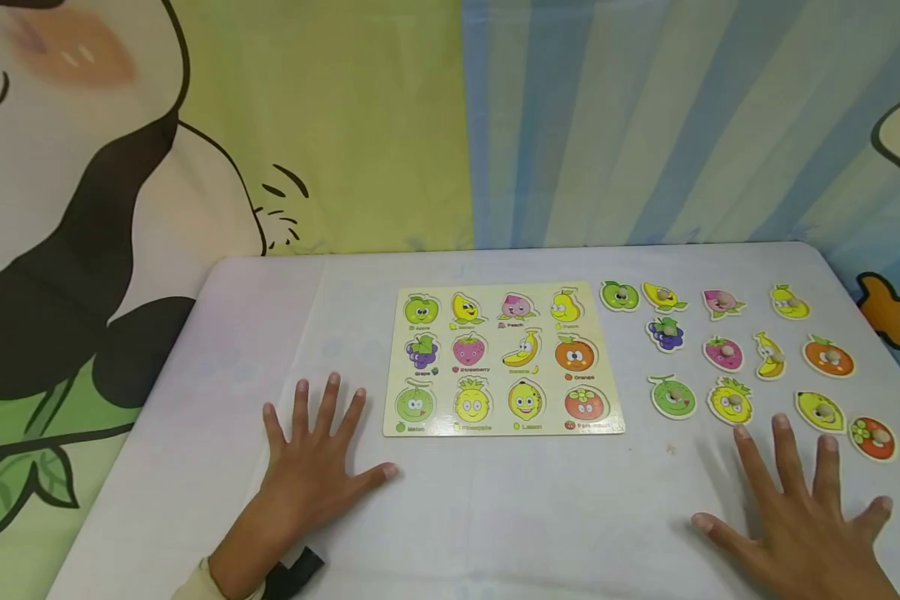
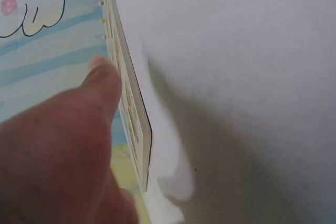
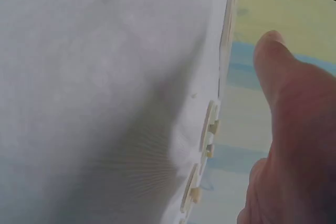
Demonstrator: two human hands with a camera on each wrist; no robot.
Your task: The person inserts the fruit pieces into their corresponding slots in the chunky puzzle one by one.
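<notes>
My left hand (image 1: 313, 468) has its fingers spread straight, palm down, left of a wooden fruit puzzle board (image 1: 492, 426). In the left wrist view its thumb (image 2: 97, 90) stands beside the board's edge (image 2: 137, 114), with nothing held. My right hand (image 1: 802, 521) is also spread, just in front of the loose fruit pieces. The pineapple piece (image 1: 731, 402), lemon piece (image 1: 820, 412) and tomato piece (image 1: 873, 438) lie nearest its fingertips. Knobs stick up from pieces (image 3: 195, 195) in the right wrist view. Printed fruits show in the board's recesses.
Right of the board lie more knobbed pieces, among them an apple (image 1: 619, 296), grapes (image 1: 666, 334), a melon (image 1: 672, 397), a banana (image 1: 770, 357) and an orange (image 1: 828, 357). A white cloth (image 1: 495, 517) covers the table. A cartoon-printed curtain (image 1: 360, 125) hangs behind it.
</notes>
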